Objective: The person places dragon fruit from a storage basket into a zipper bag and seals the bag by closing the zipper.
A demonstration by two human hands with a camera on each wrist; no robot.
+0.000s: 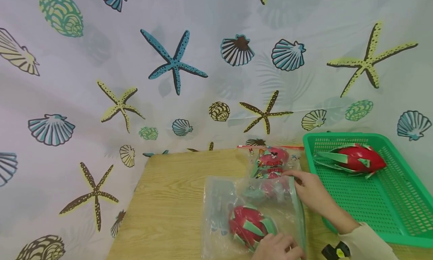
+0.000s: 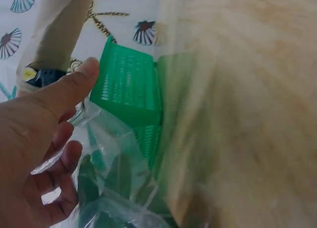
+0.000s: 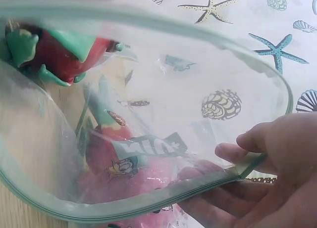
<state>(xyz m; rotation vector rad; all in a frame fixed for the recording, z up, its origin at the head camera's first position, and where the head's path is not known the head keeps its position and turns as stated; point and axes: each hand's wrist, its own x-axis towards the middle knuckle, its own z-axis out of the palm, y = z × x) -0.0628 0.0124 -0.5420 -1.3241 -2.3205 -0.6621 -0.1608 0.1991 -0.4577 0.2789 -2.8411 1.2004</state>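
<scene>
The clear zip bag (image 1: pixel 252 211) is lying on the wooden table (image 1: pixel 169 199), just left of the green basket (image 1: pixel 399 215), with a red dragon fruit (image 1: pixel 248 224) sitting inside it toward the near end. The right hand (image 1: pixel 309 192) is reaching in from the basket side and pinching the bag's green zip rim (image 3: pixel 148 198) at its far right corner; in the right wrist view the thumb and fingers (image 3: pixel 247 163) are closing on that rim and holding the mouth of the bag wide open. The left hand (image 1: pixel 277 248) is resting at the bag's near edge, just beside the dragon fruit. In the left wrist view its fingers (image 2: pixel 59 183) are curling against the crinkled plastic and the thumb is sticking out straight, but whether they are actually gripping the film I cannot tell. A second, printed bag (image 1: pixel 272 164) holding another pink fruit is lying just beyond the clear one, partly overlapped by it. One more dragon fruit (image 1: pixel 353 159) is lying in the basket, well apart from both hands.
</scene>
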